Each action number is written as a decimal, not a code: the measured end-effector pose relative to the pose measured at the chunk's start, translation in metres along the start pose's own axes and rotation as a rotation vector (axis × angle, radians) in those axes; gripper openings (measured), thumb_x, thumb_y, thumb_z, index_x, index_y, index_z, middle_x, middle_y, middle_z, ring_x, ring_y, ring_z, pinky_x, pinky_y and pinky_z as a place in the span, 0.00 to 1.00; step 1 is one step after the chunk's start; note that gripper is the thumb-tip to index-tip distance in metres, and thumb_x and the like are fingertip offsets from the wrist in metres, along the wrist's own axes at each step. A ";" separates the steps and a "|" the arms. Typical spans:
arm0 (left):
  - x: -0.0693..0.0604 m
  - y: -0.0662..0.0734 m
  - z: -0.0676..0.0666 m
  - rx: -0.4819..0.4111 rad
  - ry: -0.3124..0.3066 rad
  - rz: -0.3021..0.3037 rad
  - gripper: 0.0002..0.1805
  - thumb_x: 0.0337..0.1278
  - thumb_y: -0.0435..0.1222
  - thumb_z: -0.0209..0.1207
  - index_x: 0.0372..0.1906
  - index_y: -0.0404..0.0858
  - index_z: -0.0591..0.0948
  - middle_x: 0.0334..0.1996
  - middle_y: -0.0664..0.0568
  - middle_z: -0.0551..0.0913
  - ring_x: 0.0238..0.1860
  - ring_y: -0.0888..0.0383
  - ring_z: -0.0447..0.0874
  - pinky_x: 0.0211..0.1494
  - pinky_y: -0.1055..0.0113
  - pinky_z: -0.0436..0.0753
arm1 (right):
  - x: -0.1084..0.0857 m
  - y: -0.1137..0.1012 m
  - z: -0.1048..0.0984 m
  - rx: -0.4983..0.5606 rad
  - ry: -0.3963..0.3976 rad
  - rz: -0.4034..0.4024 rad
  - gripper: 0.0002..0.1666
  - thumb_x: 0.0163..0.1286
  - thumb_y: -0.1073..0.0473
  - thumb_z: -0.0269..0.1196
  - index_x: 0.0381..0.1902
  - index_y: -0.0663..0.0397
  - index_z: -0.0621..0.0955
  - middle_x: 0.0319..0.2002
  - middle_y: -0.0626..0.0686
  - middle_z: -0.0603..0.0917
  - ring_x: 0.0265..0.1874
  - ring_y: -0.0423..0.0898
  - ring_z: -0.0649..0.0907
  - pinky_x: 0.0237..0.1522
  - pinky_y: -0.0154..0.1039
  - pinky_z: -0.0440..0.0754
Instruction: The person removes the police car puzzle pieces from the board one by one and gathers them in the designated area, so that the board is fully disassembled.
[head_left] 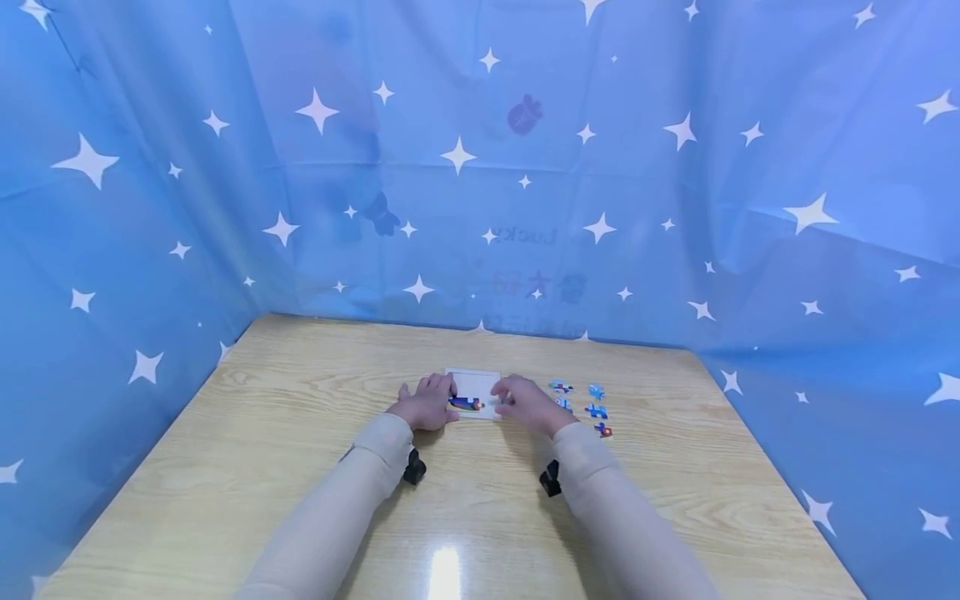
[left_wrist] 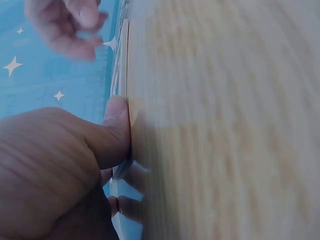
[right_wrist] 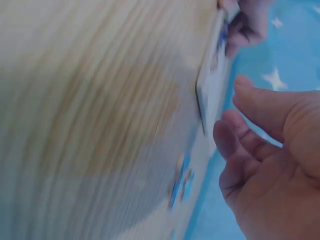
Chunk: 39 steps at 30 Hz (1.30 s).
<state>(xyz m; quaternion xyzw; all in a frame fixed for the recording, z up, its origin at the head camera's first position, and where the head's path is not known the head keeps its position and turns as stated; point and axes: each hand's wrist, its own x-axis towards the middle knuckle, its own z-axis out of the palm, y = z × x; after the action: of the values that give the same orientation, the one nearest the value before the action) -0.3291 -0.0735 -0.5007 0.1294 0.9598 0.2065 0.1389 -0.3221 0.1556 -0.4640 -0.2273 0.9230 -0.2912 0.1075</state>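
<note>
A thin white puzzle tray [head_left: 474, 382] lies on the table with a few joined jigsaw pieces [head_left: 465, 403], dark blue with a rainbow-like band, in its lower part. My left hand [head_left: 426, 403] holds the tray at its left side; in the left wrist view the thumb [left_wrist: 118, 130] presses along the near edge. My right hand [head_left: 527, 404] hovers by the tray's right edge, fingers loosely bent and apart. In the right wrist view nothing shows between that thumb and the fingers [right_wrist: 235, 135].
Several loose blue jigsaw pieces [head_left: 597, 411] lie on the wooden table [head_left: 300, 450] to the right of the tray, one with a red and orange part [head_left: 603, 430] nearest me. A blue star-patterned curtain [head_left: 457, 208] hangs behind the table and at both sides.
</note>
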 end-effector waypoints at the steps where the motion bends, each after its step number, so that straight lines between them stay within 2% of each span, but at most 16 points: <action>1: 0.001 0.000 0.000 -0.005 0.007 -0.006 0.16 0.73 0.47 0.58 0.56 0.48 0.68 0.77 0.46 0.55 0.77 0.45 0.51 0.73 0.29 0.40 | 0.005 -0.005 0.003 -0.021 -0.009 -0.006 0.17 0.73 0.66 0.64 0.58 0.62 0.81 0.51 0.56 0.82 0.51 0.53 0.82 0.54 0.50 0.80; 6: 0.002 -0.002 0.000 -0.010 0.013 -0.010 0.17 0.71 0.48 0.59 0.55 0.49 0.68 0.77 0.47 0.55 0.76 0.46 0.52 0.72 0.29 0.40 | 0.023 -0.018 0.017 -0.106 -0.022 -0.010 0.20 0.71 0.65 0.66 0.60 0.62 0.81 0.52 0.56 0.81 0.51 0.52 0.82 0.55 0.49 0.80; 13: 0.005 -0.006 0.001 -0.023 0.015 0.002 0.17 0.70 0.49 0.60 0.53 0.50 0.68 0.78 0.48 0.54 0.77 0.46 0.52 0.72 0.29 0.40 | 0.028 -0.025 0.027 -0.178 -0.006 -0.052 0.14 0.68 0.67 0.69 0.51 0.64 0.85 0.44 0.56 0.82 0.45 0.49 0.82 0.51 0.46 0.81; 18: 0.003 -0.005 0.000 -0.015 0.019 0.008 0.18 0.71 0.49 0.59 0.57 0.50 0.68 0.75 0.48 0.59 0.75 0.46 0.54 0.72 0.29 0.41 | 0.027 -0.028 0.030 -0.166 -0.003 -0.012 0.16 0.67 0.68 0.69 0.52 0.66 0.83 0.46 0.57 0.80 0.46 0.51 0.81 0.54 0.47 0.80; 24: 0.001 -0.004 0.000 -0.015 0.017 0.011 0.17 0.71 0.49 0.59 0.56 0.51 0.69 0.73 0.48 0.61 0.74 0.46 0.55 0.72 0.29 0.41 | 0.028 -0.032 0.032 -0.161 -0.005 0.030 0.15 0.68 0.69 0.68 0.52 0.66 0.82 0.48 0.59 0.80 0.50 0.52 0.81 0.56 0.47 0.79; 27: 0.001 -0.004 0.000 -0.013 0.023 0.006 0.17 0.71 0.50 0.59 0.56 0.51 0.69 0.72 0.48 0.62 0.74 0.46 0.56 0.72 0.29 0.41 | 0.028 -0.034 0.032 -0.110 -0.002 0.055 0.14 0.67 0.70 0.68 0.50 0.66 0.82 0.50 0.59 0.81 0.51 0.53 0.81 0.57 0.49 0.79; 31: -0.008 0.001 -0.005 -0.011 0.019 0.008 0.17 0.72 0.49 0.58 0.56 0.50 0.70 0.71 0.47 0.64 0.73 0.45 0.57 0.72 0.29 0.43 | 0.030 -0.033 0.032 -0.036 -0.001 0.092 0.14 0.66 0.71 0.69 0.49 0.65 0.81 0.50 0.58 0.82 0.52 0.53 0.81 0.57 0.49 0.79; 34: -0.013 0.004 -0.009 -0.009 0.005 0.003 0.18 0.73 0.49 0.57 0.59 0.48 0.69 0.72 0.47 0.63 0.75 0.44 0.56 0.73 0.30 0.43 | 0.032 -0.031 0.031 -0.025 -0.006 0.097 0.14 0.66 0.71 0.69 0.49 0.64 0.81 0.47 0.56 0.83 0.52 0.53 0.82 0.56 0.48 0.80; 39: -0.007 0.002 -0.006 -0.008 -0.008 -0.006 0.18 0.74 0.48 0.56 0.60 0.48 0.68 0.74 0.47 0.60 0.76 0.45 0.53 0.73 0.30 0.40 | 0.034 -0.031 0.030 -0.038 0.003 0.076 0.13 0.65 0.72 0.69 0.47 0.65 0.83 0.43 0.55 0.86 0.50 0.53 0.84 0.55 0.48 0.81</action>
<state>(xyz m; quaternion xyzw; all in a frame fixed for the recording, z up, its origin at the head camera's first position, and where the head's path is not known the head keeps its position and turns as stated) -0.3246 -0.0761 -0.4933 0.1270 0.9588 0.2096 0.1438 -0.3306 0.1019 -0.4718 -0.1935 0.9366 -0.2694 0.1128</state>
